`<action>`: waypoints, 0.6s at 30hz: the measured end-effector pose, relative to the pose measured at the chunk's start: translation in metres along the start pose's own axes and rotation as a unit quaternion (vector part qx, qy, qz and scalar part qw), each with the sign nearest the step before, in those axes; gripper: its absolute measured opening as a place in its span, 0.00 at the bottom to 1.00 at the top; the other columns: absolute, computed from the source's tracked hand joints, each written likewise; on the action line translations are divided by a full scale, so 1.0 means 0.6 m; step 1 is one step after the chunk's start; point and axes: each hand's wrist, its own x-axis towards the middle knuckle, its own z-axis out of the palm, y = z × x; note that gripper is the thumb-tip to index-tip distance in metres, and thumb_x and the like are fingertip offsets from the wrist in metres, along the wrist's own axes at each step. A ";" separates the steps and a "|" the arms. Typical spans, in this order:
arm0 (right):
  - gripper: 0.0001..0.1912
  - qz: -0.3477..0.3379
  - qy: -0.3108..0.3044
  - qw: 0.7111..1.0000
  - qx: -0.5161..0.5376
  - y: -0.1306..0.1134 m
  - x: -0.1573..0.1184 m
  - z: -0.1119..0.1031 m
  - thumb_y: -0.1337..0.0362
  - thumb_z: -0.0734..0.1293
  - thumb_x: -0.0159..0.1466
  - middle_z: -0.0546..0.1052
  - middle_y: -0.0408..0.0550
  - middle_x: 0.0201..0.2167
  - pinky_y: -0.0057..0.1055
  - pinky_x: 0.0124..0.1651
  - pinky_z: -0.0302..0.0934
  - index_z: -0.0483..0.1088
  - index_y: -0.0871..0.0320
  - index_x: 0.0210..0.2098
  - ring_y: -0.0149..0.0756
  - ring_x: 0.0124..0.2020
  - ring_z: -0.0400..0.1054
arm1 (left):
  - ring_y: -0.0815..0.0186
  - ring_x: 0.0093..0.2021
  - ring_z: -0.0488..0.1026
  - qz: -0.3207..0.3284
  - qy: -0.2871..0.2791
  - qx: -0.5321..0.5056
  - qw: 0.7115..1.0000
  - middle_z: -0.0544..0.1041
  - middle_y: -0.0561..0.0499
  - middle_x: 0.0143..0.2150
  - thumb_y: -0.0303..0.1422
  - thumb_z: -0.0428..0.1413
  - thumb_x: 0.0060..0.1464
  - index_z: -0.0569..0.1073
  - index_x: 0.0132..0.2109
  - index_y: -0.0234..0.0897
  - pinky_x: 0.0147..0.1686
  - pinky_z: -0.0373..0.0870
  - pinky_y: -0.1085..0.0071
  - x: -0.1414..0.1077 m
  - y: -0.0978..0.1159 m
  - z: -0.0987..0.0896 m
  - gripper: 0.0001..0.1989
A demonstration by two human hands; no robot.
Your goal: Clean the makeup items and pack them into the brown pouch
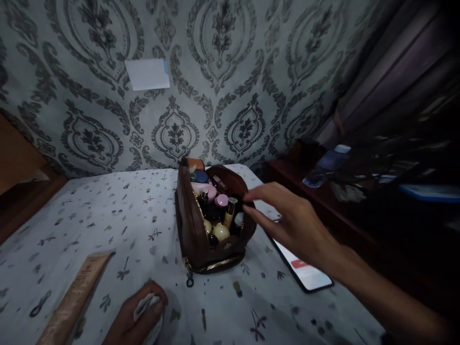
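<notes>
A brown makeup bag point(190, 230) stands unzipped on the patterned cloth, packed with several cosmetics. Inside it I see a pink-lidded jar point(222, 200), a small bottle with a shiny cap point(230, 211), a cream-coloured round container point(220, 232) and a blue lid point(201, 177). My right hand point(293, 218) reaches in from the right, with thumb and forefinger pinched at the bag's right rim. Low in the view, my left hand point(138, 311) is closed around a crumpled white tissue point(145, 304), in front of the bag and apart from it.
A tan tube point(77, 297) lies at the left on the cloth-covered surface point(136, 230). Beneath my right forearm is a phone with a lit screen point(309, 278). A plastic bottle point(327, 165) lies tilted at the right. White paper point(148, 74) is on the patterned wall behind.
</notes>
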 end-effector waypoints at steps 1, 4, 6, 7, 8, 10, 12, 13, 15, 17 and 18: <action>0.08 0.019 -0.028 0.999 -0.029 0.000 0.019 -0.001 0.62 0.65 0.66 0.80 0.53 0.37 0.37 0.44 0.68 0.75 0.57 0.40 0.43 0.41 0.74 | 0.64 0.32 0.67 0.002 0.008 -0.011 1.000 0.70 0.52 0.27 0.56 0.53 0.55 0.72 0.30 0.39 0.37 0.66 0.73 -0.002 0.002 0.003 0.24; 0.11 0.072 -0.186 0.973 -0.114 -0.005 0.082 0.005 0.61 0.65 0.66 0.81 0.52 0.40 0.33 0.44 0.64 0.77 0.59 0.42 0.43 0.44 0.74 | 0.64 0.32 0.67 -0.005 0.022 -0.038 0.999 0.70 0.53 0.27 0.56 0.54 0.55 0.71 0.30 0.39 0.37 0.66 0.73 -0.008 0.010 0.011 0.23; 0.13 0.077 -0.270 0.944 -0.175 -0.011 0.119 0.014 0.60 0.64 0.65 0.81 0.54 0.40 0.31 0.39 0.62 0.77 0.59 0.41 0.44 0.43 0.75 | 0.64 0.33 0.68 -0.008 0.020 -0.044 0.999 0.70 0.53 0.27 0.55 0.55 0.54 0.72 0.30 0.39 0.37 0.66 0.73 -0.010 0.013 0.014 0.23; 0.13 0.075 -0.301 0.930 -0.198 -0.015 0.134 0.020 0.59 0.64 0.64 0.81 0.55 0.40 0.31 0.37 0.61 0.78 0.59 0.39 0.45 0.43 0.75 | 0.63 0.33 0.68 -0.008 0.019 -0.046 0.999 0.70 0.53 0.27 0.55 0.56 0.54 0.72 0.30 0.39 0.37 0.66 0.72 -0.011 0.012 0.013 0.23; 0.14 0.069 -0.326 0.918 -0.217 -0.019 0.147 0.026 0.58 0.64 0.64 0.81 0.56 0.40 0.32 0.36 0.61 0.78 0.60 0.38 0.46 0.42 0.75 | 0.63 0.34 0.68 -0.005 0.019 -0.045 0.999 0.70 0.53 0.27 0.55 0.56 0.54 0.72 0.30 0.39 0.38 0.66 0.72 -0.011 0.011 0.012 0.23; 0.15 0.062 -0.369 0.895 -0.241 -0.025 0.164 0.037 0.56 0.66 0.62 0.81 0.58 0.41 0.32 0.34 0.61 0.78 0.61 0.39 0.48 0.42 0.76 | 0.63 0.34 0.68 0.003 0.016 -0.036 0.999 0.70 0.53 0.28 0.55 0.55 0.54 0.72 0.31 0.38 0.39 0.67 0.72 -0.009 0.004 0.008 0.23; 0.17 0.058 -0.404 0.875 -0.260 -0.030 0.172 0.046 0.56 0.67 0.60 0.81 0.59 0.43 0.33 0.35 0.62 0.78 0.62 0.43 0.50 0.44 0.76 | 0.63 0.34 0.67 0.011 -0.004 -0.022 1.000 0.71 0.52 0.29 0.55 0.53 0.56 0.72 0.31 0.38 0.40 0.67 0.72 -0.007 -0.005 0.003 0.23; 0.18 0.056 -0.417 0.867 -0.268 -0.031 0.175 0.050 0.57 0.68 0.60 0.81 0.60 0.43 0.33 0.35 0.62 0.77 0.62 0.45 0.50 0.45 0.76 | 0.63 0.34 0.67 0.015 -0.018 -0.017 1.000 0.71 0.52 0.30 0.55 0.52 0.57 0.72 0.32 0.38 0.40 0.67 0.71 -0.006 -0.010 0.000 0.23; 0.20 0.050 -0.430 0.858 -0.277 -0.032 0.177 0.057 0.59 0.68 0.60 0.81 0.60 0.45 0.33 0.37 0.63 0.76 0.62 0.48 0.50 0.47 0.76 | 0.63 0.34 0.67 0.019 -0.042 -0.013 0.999 0.71 0.51 0.30 0.54 0.51 0.58 0.71 0.33 0.38 0.40 0.66 0.71 -0.004 -0.019 -0.004 0.23; 0.20 0.046 -0.432 0.856 -0.280 -0.031 0.177 0.062 0.60 0.68 0.60 0.80 0.61 0.45 0.32 0.37 0.63 0.76 0.63 0.49 0.49 0.47 0.76 | 0.63 0.34 0.67 0.020 -0.054 -0.014 0.998 0.71 0.51 0.31 0.53 0.51 0.59 0.71 0.33 0.38 0.40 0.66 0.71 -0.003 -0.025 -0.008 0.22; 0.20 0.048 -0.431 0.856 -0.280 -0.030 0.178 0.064 0.60 0.68 0.60 0.80 0.61 0.45 0.32 0.37 0.63 0.76 0.63 0.49 0.49 0.47 0.76 | 0.63 0.35 0.67 0.018 -0.058 -0.013 0.998 0.71 0.51 0.31 0.53 0.51 0.59 0.71 0.34 0.38 0.41 0.66 0.71 -0.002 -0.027 -0.009 0.22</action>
